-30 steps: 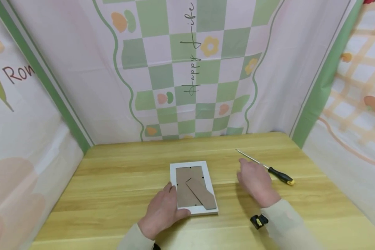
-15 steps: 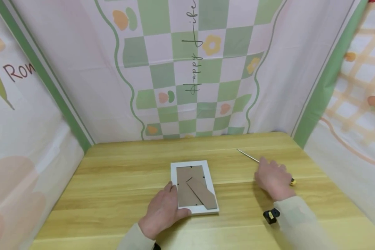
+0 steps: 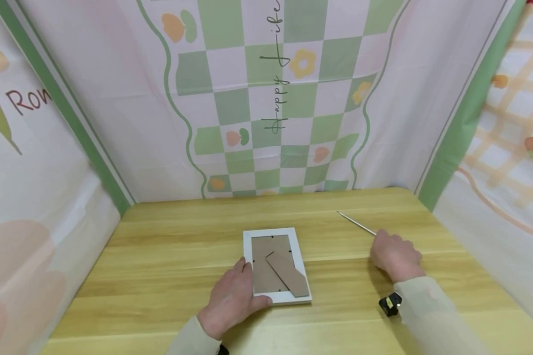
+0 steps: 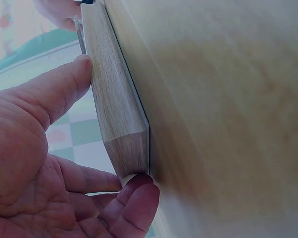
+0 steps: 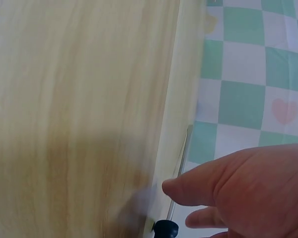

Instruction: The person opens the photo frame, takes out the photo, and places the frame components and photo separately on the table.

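Right hand (image 3: 397,255) shifted over the black-handled metal screwdriver (image 3: 357,223), mid-right, grip unclear. Left hand (image 3: 231,298) pinches a white rectangular picture frame (image 3: 275,266); shallow grab might slip.

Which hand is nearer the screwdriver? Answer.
Right. The right hand is over the screwdriver at its handle; the left hand is well left of it, holding the picture frame.

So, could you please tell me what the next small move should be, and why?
I'd suggest gripping the screwdriver firmly by its handle with the right hand and lifting it: in the head view that hand covers the handle, the shaft sticking out past it, while the left hand holds the picture frame at its edges.
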`<move>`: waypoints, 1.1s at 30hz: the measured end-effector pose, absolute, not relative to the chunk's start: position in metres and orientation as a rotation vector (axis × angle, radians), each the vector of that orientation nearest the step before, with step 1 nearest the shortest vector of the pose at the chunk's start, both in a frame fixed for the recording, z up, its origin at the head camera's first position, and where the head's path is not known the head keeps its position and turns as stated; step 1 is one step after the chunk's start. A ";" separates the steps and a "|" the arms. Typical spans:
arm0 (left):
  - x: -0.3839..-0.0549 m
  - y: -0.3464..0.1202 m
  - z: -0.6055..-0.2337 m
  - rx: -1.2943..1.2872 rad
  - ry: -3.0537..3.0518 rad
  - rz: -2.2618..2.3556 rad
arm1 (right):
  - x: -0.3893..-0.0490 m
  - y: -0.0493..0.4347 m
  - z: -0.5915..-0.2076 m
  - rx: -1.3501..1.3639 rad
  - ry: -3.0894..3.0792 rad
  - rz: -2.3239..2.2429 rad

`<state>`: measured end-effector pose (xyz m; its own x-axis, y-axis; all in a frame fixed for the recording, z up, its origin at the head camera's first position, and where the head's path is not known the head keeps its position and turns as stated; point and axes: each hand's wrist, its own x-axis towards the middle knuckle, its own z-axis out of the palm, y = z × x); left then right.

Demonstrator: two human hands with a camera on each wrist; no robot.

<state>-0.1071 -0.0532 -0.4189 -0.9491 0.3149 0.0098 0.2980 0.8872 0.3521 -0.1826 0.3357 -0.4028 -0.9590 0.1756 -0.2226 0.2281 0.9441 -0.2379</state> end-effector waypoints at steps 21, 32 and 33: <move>-0.108 -0.053 -0.418 0.467 2.988 0.541 | -0.182 0.342 -0.400 0.229 2.916 -0.264; -0.108 -0.053 -0.417 0.470 2.976 0.552 | -0.182 0.341 -0.401 0.236 2.913 -0.239; -0.108 -0.053 -0.417 0.474 2.977 0.553 | -0.182 0.342 -0.401 0.240 2.914 -0.242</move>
